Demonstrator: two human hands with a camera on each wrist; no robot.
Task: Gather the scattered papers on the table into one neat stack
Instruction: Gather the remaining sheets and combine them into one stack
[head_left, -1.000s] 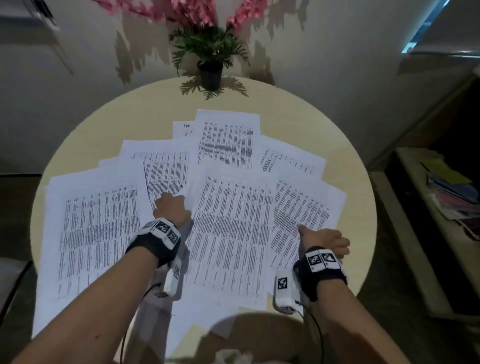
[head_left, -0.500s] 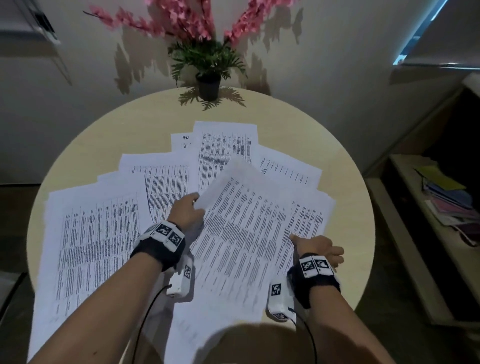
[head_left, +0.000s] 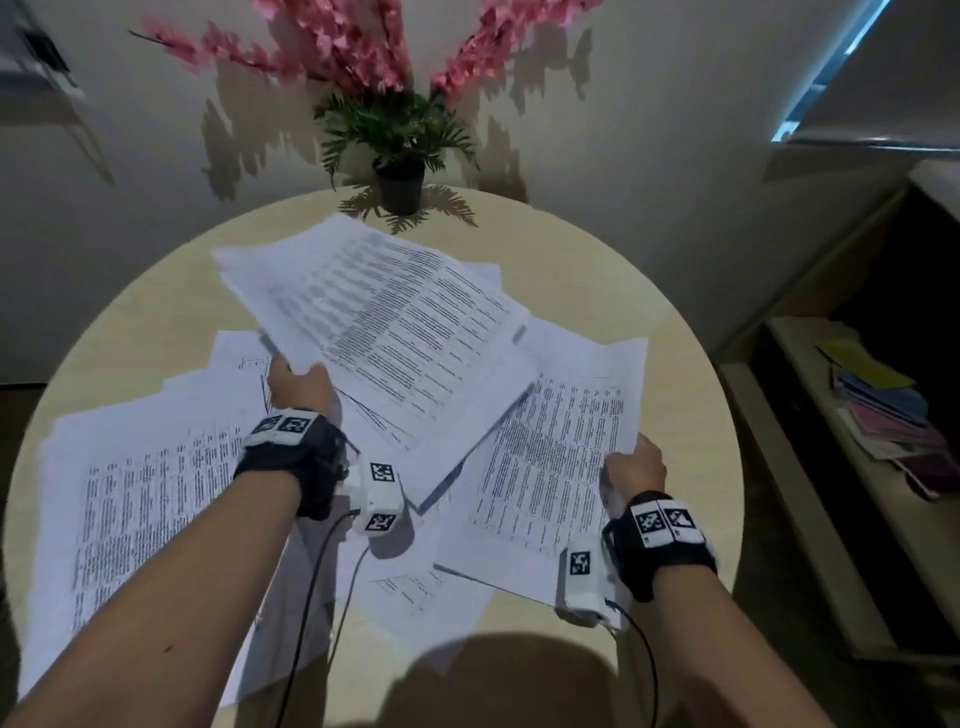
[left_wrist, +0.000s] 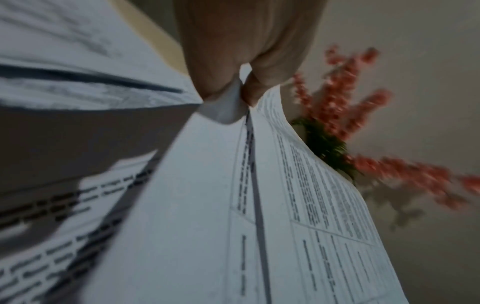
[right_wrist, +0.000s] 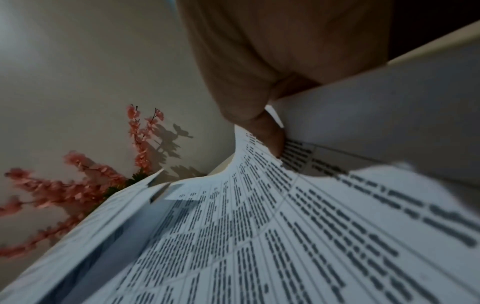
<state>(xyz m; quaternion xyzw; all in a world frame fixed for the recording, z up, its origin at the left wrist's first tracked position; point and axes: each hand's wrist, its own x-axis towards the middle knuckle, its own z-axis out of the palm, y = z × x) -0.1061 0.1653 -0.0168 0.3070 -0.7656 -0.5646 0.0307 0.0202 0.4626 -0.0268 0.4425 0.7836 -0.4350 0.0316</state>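
Note:
White printed sheets lie scattered over a round beige table (head_left: 670, 332). My left hand (head_left: 298, 382) pinches the near corner of a lifted bundle of sheets (head_left: 395, 332), which tilts up over the middle of the table; the left wrist view shows thumb and finger (left_wrist: 249, 90) clamped on that bundle (left_wrist: 298, 185). My right hand (head_left: 634, 470) grips the right edge of another printed sheet (head_left: 550, 457) and lifts it; its thumb (right_wrist: 270, 133) presses on that sheet (right_wrist: 259, 226). A large sheet (head_left: 140, 499) lies flat at the left, more under my forearms.
A potted plant (head_left: 400, 156) with pink blossoms stands at the table's far edge against the wall. A low shelf with coloured folders (head_left: 883, 410) is at the right, beyond the table. Cables run from the wrist cameras along my forearms.
My left hand has raised its bundle of sheets off the table and swung it up toward the plant. My right hand has moved right and lifted the edge of its sheet.

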